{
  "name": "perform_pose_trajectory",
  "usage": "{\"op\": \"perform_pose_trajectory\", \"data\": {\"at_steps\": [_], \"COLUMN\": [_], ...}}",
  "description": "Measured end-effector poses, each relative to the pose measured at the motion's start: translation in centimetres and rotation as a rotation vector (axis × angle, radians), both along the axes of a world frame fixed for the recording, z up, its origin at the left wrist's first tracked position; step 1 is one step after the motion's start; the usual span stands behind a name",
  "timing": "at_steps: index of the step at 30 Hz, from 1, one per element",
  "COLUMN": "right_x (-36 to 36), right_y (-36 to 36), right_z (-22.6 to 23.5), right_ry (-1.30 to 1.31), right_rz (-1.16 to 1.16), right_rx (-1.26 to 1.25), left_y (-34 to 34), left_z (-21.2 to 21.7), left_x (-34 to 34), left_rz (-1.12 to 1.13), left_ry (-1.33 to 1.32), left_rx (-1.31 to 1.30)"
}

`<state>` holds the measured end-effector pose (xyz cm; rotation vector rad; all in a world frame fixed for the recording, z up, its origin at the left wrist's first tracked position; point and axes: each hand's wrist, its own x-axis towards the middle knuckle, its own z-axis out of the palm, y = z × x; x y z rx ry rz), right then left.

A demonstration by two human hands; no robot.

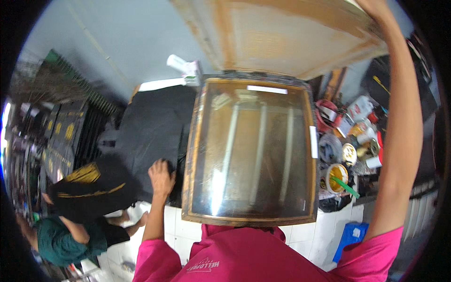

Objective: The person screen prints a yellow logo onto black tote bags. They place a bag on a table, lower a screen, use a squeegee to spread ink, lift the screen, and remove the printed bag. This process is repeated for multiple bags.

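Note:
My right hand is at the upper right edge of a raised screen-printing frame; its fingers are partly cut off by the picture's rim, but it appears closed on that edge. The frame tilts up at the back, with brown tape stains around its pale mesh. Below it lies a glass-topped printing board with a wooden border, reflecting light strips. To its left, my left hand rests on a stack of black fabric, fingers curled and seemingly pinching the top piece.
Right of the board stand a yellow ink tub with a green stirrer, a red basket and several bottles. At left, a person in green handles a black printed piece. A blue container is on the tiled floor.

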<state>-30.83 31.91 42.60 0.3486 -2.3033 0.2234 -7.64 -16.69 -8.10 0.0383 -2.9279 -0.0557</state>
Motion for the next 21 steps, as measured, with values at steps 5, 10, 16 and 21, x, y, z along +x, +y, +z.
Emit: {"op": "perform_pose_trajectory", "data": {"at_steps": [5, 10, 16, 21], "right_x": [-2.1, -2.6, -3.9, -2.7], "right_y": [0.2, 0.7, 0.4, 0.9], "right_z": [-0.1, 0.1, 0.6, 0.7], "right_ry": [0.002, 0.054, 0.046, -0.018], "right_rz": [0.083, 0.107, 0.1, 0.157], "right_rx": [0.016, 0.072, 0.077, 0.048], "left_y": [-1.1, -1.1, 0.6, 12.1], "left_z": [-1.5, -0.4, 4.9, 12.0], "left_x": [1.4, 0.2, -1.1, -0.9], "left_rz": [0.057, 0.079, 0.24, -0.248], "left_ry": [-0.078, -0.054, 0.15, -0.259], "left_rx": [-0.033, -0.062, 0.65, 1.065]}}
